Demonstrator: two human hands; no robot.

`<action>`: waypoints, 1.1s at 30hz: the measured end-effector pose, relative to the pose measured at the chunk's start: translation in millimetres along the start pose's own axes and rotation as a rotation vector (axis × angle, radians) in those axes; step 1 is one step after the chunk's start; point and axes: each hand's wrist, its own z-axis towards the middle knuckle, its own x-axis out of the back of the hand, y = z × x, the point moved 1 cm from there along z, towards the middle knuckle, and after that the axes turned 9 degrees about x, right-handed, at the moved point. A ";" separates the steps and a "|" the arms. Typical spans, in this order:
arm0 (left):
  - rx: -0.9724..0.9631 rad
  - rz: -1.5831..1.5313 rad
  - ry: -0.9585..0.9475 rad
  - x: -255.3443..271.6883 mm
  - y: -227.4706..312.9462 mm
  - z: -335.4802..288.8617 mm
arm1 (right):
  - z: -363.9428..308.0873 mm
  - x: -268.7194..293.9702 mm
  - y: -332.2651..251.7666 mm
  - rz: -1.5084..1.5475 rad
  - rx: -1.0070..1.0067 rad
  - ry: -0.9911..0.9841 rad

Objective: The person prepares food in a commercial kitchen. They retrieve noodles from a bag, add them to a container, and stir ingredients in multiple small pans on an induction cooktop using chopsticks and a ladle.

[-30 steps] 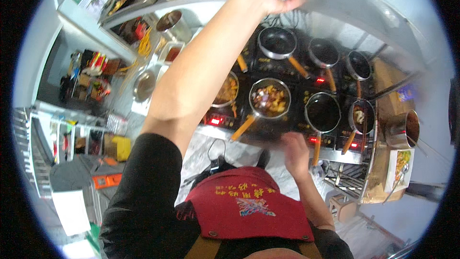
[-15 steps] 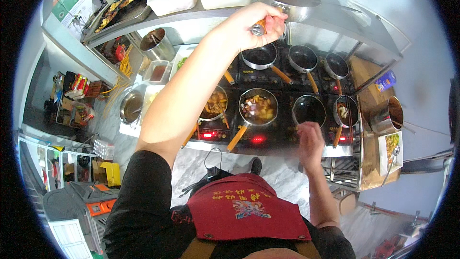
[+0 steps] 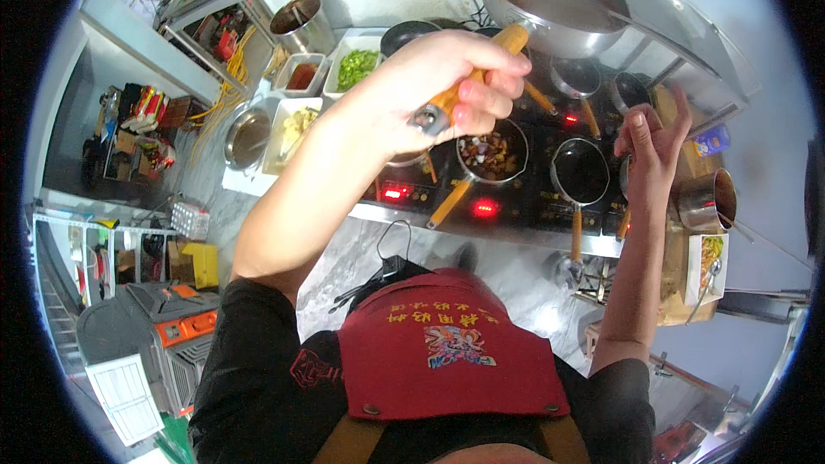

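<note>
Pan (image 3: 563,41), brown contents inside, at far centre above back-row pots (image 3: 576,77), wooden handle (image 3: 514,37) angled near-left with left hand (image 3: 464,77) fingers wrapped tight round it. Right hand (image 3: 655,137) up at right over cooktop (image 3: 485,209), fingers loosely half open, nothing seen in them. Nearer than pan: food pot (image 3: 497,182) mid cooktop, dark pot (image 3: 580,174) right of it; greens tub (image 3: 332,86) left, steel bowl (image 3: 230,150) farther left.
</note>
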 end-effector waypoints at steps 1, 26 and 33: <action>0.001 -0.005 0.005 6.0 -6.9 -10.7 | 0.3 -10.0 -1.4 0.012 0.015 -0.015; -0.149 -0.009 0.544 150.2 -174.0 -244.9 | -57.4 -264.5 16.0 0.047 -0.022 -0.538; -0.187 -0.064 0.554 180.3 -200.9 -249.6 | -56.3 -282.3 9.2 -0.012 -0.050 -0.640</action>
